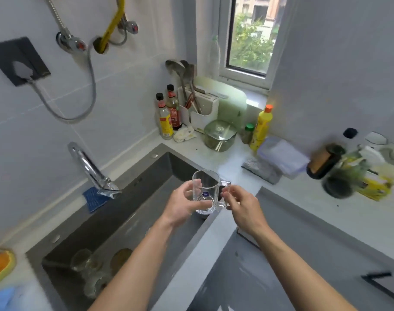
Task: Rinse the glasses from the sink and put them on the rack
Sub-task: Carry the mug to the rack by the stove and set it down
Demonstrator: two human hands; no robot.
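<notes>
The left hand (182, 203) is curling its fingers round a clear glass mug (206, 189) and the right hand (241, 205) is pinching its handle, keeping it upright above the far right side of the sink (133, 198). Other glasses (86, 263) are lying at the near left inside, so most of the work is probably remaining; no rack is showing.

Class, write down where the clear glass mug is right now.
In the head view, near centre, the glass mug is held upright over the far right end of the sink, left hand round its body, right hand pinching its handle.
</notes>
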